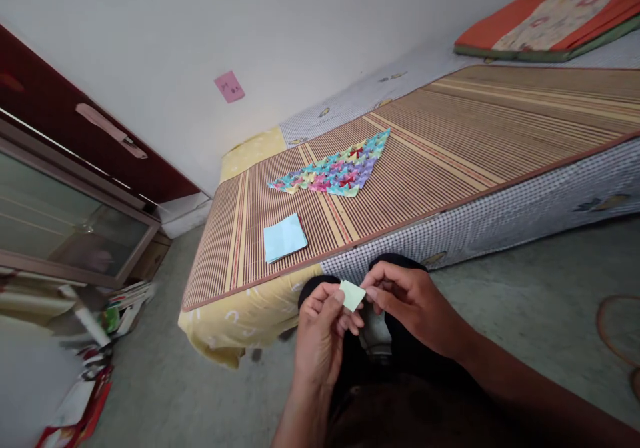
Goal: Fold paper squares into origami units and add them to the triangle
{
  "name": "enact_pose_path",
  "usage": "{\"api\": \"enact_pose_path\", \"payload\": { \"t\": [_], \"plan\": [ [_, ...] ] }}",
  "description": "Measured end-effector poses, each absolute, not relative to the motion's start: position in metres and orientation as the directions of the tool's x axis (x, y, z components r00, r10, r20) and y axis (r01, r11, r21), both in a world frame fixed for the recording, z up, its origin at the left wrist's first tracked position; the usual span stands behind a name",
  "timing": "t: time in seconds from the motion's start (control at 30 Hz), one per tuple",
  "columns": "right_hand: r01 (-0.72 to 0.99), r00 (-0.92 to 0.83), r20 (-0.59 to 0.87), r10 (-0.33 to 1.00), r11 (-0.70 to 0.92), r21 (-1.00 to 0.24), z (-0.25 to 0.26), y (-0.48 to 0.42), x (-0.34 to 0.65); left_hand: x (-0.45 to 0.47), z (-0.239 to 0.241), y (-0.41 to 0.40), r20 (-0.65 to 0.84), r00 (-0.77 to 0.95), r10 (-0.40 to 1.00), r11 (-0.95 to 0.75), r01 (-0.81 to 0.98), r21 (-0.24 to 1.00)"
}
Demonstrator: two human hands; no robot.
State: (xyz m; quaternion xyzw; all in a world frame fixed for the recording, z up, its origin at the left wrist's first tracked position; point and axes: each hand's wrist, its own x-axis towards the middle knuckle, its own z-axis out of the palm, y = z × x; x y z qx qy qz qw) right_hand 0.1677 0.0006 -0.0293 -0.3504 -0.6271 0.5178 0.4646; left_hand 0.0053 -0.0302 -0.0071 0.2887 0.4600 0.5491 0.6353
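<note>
Head | left hand [320, 331] holds green paper [353, 295] | right fingers [387, 299]: contact unclear

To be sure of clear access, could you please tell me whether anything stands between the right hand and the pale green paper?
Nothing visible does. The left hand holds the pale green paper, and the right hand is right at its corner. The light blue paper lies apart, on the striped mat.

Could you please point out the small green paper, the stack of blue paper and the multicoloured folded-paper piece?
Small green paper [353, 296]: head view, middle of its visible face.
Stack of blue paper [285, 238]: head view, middle of the top sheet.
Multicoloured folded-paper piece [342, 170]: head view, near its middle.
</note>
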Motion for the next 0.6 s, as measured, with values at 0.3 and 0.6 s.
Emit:
{"api": "enact_pose_path", "payload": {
  "t": [0.3,0.6],
  "plan": [
    [0.109,-0.380,0.285,0.880,0.348,-0.931,-0.022,0.000,0.171,0.003,-0.018,-0.038,-0.076,-0.029,0.997,0.067,-0.234,0.970],
    [0.185,-0.385,0.430,0.817,0.525,-0.831,-0.015,-0.001,0.173,0.004,-0.011,-0.047,0.084,-0.035,0.996,-0.072,0.250,0.965]
  ]
}}
